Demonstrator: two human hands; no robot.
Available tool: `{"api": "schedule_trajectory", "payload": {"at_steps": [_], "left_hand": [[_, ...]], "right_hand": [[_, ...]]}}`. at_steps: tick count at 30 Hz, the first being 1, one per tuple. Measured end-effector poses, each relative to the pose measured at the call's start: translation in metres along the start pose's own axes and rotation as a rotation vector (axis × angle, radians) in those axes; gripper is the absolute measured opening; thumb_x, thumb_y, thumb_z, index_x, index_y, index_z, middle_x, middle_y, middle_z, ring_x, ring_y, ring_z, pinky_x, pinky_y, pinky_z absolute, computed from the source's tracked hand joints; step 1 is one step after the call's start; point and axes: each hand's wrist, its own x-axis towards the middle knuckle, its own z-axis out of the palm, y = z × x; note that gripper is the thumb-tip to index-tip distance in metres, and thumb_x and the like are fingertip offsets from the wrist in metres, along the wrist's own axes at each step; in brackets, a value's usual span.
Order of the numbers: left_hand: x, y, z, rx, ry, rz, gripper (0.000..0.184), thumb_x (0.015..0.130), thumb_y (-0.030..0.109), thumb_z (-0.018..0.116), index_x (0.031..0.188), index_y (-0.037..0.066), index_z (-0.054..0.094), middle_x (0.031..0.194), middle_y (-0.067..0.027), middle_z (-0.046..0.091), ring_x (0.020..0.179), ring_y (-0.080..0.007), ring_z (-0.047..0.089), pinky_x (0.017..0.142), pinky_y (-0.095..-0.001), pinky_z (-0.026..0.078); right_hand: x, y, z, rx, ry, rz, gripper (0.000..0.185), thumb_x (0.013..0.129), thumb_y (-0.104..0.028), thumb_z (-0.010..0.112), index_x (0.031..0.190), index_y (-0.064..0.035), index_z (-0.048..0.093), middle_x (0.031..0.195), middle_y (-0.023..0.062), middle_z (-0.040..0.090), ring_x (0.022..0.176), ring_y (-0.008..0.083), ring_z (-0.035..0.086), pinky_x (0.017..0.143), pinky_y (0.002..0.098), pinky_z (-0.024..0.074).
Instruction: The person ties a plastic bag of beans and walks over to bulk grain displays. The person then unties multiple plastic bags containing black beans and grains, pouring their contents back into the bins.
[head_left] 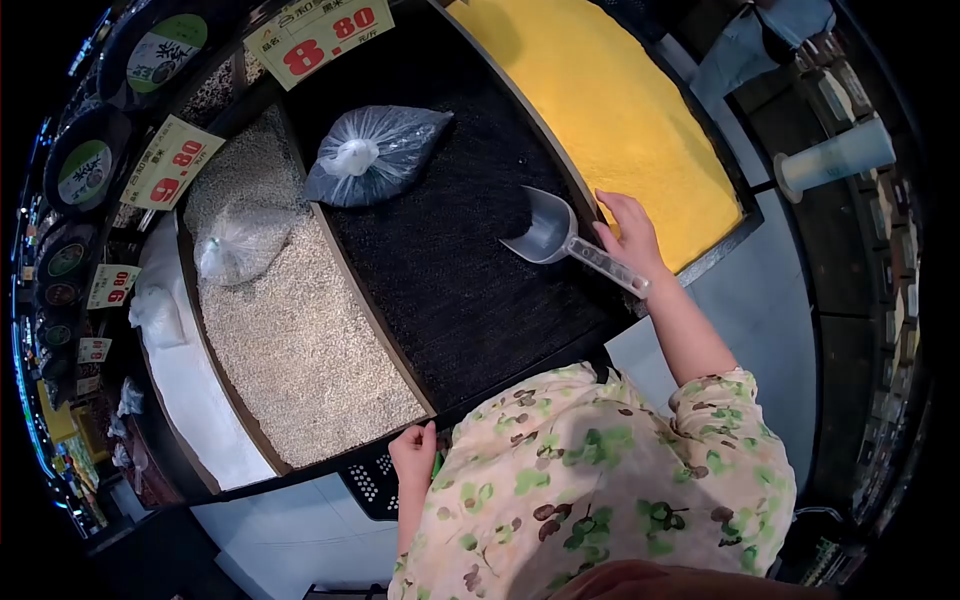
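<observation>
A clear plastic scoop [548, 232] rests in a bin of black rice [450, 290], its handle pointing toward the bin's right front corner. Just beyond that handle is my right hand [630, 240], fingers stretched out and apart by the wooden divider [545, 120]; no grip on the scoop is visible. Close to my body, at the front edge of the bins, my left hand [412, 457] is closed. A bit of green shows beside it, and whatever its fingers hold is hidden.
A tied clear bag [375, 160] sits on the black rice. Left are pale grain [300, 340] with another bag [240, 245] and white grain or powder [200, 400]; right is yellow grain [610, 110]. Price signs [322, 38] stand behind. A pale cylinder [840, 160] is at far right.
</observation>
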Motion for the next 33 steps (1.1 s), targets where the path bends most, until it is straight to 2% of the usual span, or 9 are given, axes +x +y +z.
{"api": "schedule_trajectory", "payload": {"at_steps": [1, 4, 7, 13, 19, 20, 26, 29, 33], "left_hand": [[0.001, -0.004, 0.001, -0.015, 0.009, -0.008, 0.029, 0.081, 0.019, 0.065, 0.063, -0.003, 0.059, 0.046, -0.0045, 0.050, 0.044, -0.0053, 0.043, 0.044, -0.0241, 0.036], [0.002, -0.008, 0.005, -0.134, 0.007, -0.083, 0.028, 0.082, 0.016, 0.064, 0.061, -0.002, 0.058, 0.047, 0.0001, 0.051, 0.044, -0.0029, 0.042, 0.043, -0.0209, 0.035], [0.004, -0.003, 0.005, -0.155, 0.024, -0.111, 0.029, 0.084, 0.013, 0.062, 0.060, -0.001, 0.054, 0.051, 0.0018, 0.051, 0.047, -0.0025, 0.044, 0.044, -0.0200, 0.035], [0.001, -0.008, 0.015, -0.243, 0.131, -0.167, 0.030, 0.084, 0.010, 0.062, 0.058, -0.001, 0.053, 0.049, 0.0016, 0.050, 0.045, -0.0027, 0.043, 0.043, -0.0197, 0.035], [0.001, -0.007, 0.018, -0.192, 0.171, -0.198, 0.029, 0.084, 0.009, 0.062, 0.058, -0.002, 0.054, 0.048, 0.0015, 0.049, 0.046, -0.0024, 0.040, 0.043, -0.0199, 0.033], [0.000, -0.015, 0.016, -0.147, 0.131, -0.170, 0.028, 0.087, 0.010, 0.059, 0.062, -0.001, 0.056, 0.052, -0.0016, 0.056, 0.045, -0.0047, 0.048, 0.043, -0.0195, 0.037], [-0.001, -0.019, 0.017, -0.154, 0.133, -0.178, 0.027, 0.087, 0.010, 0.059, 0.062, -0.001, 0.056, 0.053, -0.0013, 0.056, 0.044, -0.0045, 0.047, 0.043, -0.0195, 0.036], [0.000, -0.014, 0.020, -0.182, 0.193, -0.215, 0.028, 0.083, 0.009, 0.062, 0.059, -0.002, 0.054, 0.047, 0.0021, 0.045, 0.047, -0.0023, 0.035, 0.043, -0.0212, 0.030], [0.000, -0.014, 0.018, -0.161, 0.161, -0.196, 0.027, 0.084, 0.009, 0.061, 0.060, -0.002, 0.055, 0.049, 0.0010, 0.048, 0.046, -0.0030, 0.039, 0.042, -0.0207, 0.032]], "right_hand": [[0.010, 0.010, -0.002, 0.005, 0.044, -0.042, 0.035, 0.077, -0.011, 0.065, 0.111, -0.0048, 0.057, 0.100, 0.0132, 0.060, 0.093, 0.0287, 0.059, 0.079, 0.0365, 0.0477], [0.051, 0.004, 0.007, 0.265, -0.087, 0.152, 0.017, 0.077, -0.010, 0.065, 0.093, -0.0055, 0.064, 0.084, 0.0095, 0.061, 0.076, 0.0250, 0.060, 0.067, 0.0354, 0.0488], [0.089, 0.003, 0.035, 0.327, -0.158, 0.041, 0.014, 0.076, -0.011, 0.065, 0.089, -0.0062, 0.064, 0.082, 0.0092, 0.061, 0.072, 0.0248, 0.060, 0.064, 0.0335, 0.0493], [0.125, 0.015, 0.072, 0.139, -0.335, -0.021, 0.012, 0.074, -0.011, 0.065, 0.084, -0.0053, 0.062, 0.081, 0.0098, 0.060, 0.072, 0.0264, 0.060, 0.065, 0.0338, 0.0497], [0.128, 0.012, 0.076, 0.096, -0.307, -0.075, 0.013, 0.073, -0.009, 0.067, 0.084, -0.0040, 0.062, 0.078, 0.0086, 0.059, 0.067, 0.0221, 0.061, 0.061, 0.0306, 0.0499], [0.128, 0.012, 0.076, 0.074, -0.305, -0.086, 0.013, 0.073, -0.008, 0.067, 0.084, -0.0041, 0.062, 0.078, 0.0086, 0.059, 0.067, 0.0223, 0.061, 0.060, 0.0306, 0.0499], [0.128, 0.009, 0.078, 0.008, -0.283, -0.131, 0.012, 0.073, -0.009, 0.067, 0.083, -0.0051, 0.062, 0.077, 0.0080, 0.058, 0.067, 0.0234, 0.061, 0.060, 0.0316, 0.0500], [0.127, 0.007, 0.079, -0.020, -0.273, -0.143, 0.012, 0.073, -0.011, 0.067, 0.083, -0.0060, 0.062, 0.077, 0.0074, 0.058, 0.067, 0.0240, 0.060, 0.060, 0.0323, 0.0501], [0.126, 0.006, 0.080, -0.060, -0.268, -0.163, 0.011, 0.074, -0.012, 0.066, 0.082, -0.0075, 0.062, 0.077, 0.0065, 0.058, 0.068, 0.0250, 0.060, 0.060, 0.0333, 0.0504]]}}
